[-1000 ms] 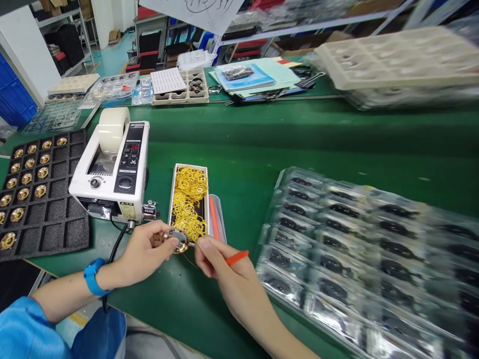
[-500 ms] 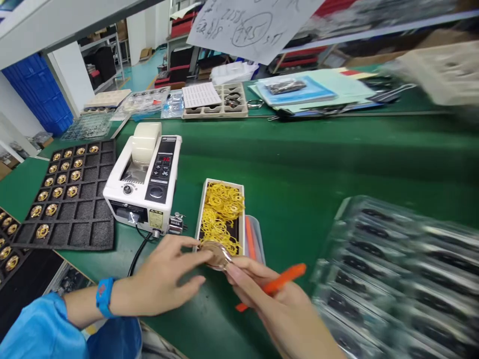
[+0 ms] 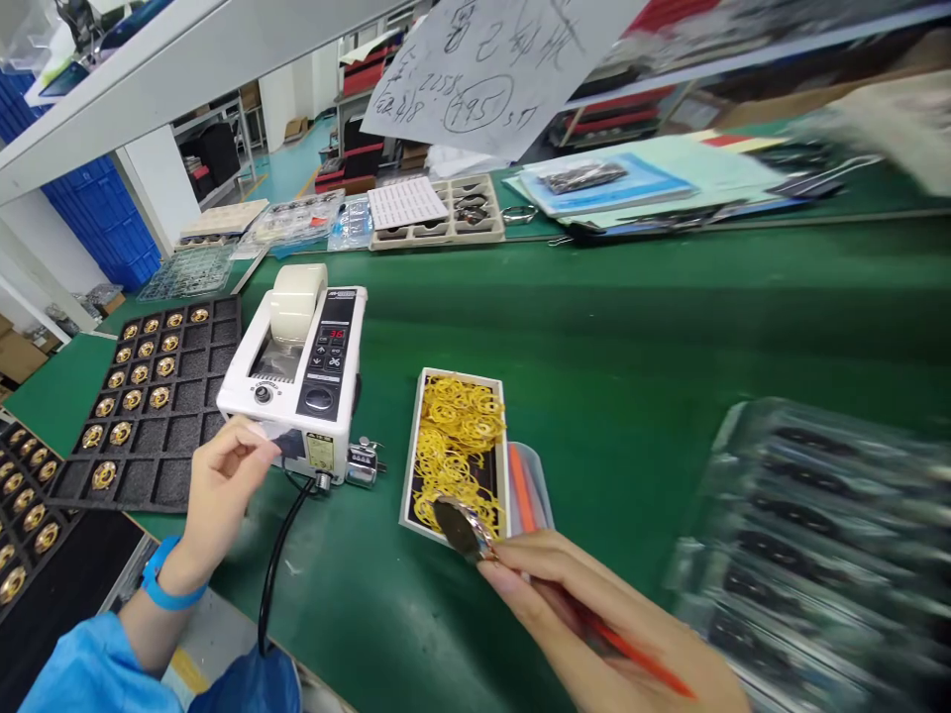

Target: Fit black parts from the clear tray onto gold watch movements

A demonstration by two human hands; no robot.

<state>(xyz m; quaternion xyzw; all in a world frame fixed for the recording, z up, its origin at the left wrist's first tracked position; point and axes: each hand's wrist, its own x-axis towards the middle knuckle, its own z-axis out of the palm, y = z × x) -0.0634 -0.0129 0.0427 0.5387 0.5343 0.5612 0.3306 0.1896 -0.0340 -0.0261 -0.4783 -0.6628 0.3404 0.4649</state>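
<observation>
Left fingers (image 3: pixel 257 463) pinch tape (image 3: pixel 271 430) at the machine's (image 3: pixel 319 399) mouth; disc (image 3: pixel 459 528) is at about 4 o'clock from them, tilted, pinched by right fingers (image 3: pixel 520 596), orange stick (image 3: pixel 640 656) also in that hand.

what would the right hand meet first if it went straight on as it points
Probably the open white rectangular box of yellow rings, beyond the dark shiny-rimmed round piece the hand holds; depth is unclear, so it might pass above.
</observation>
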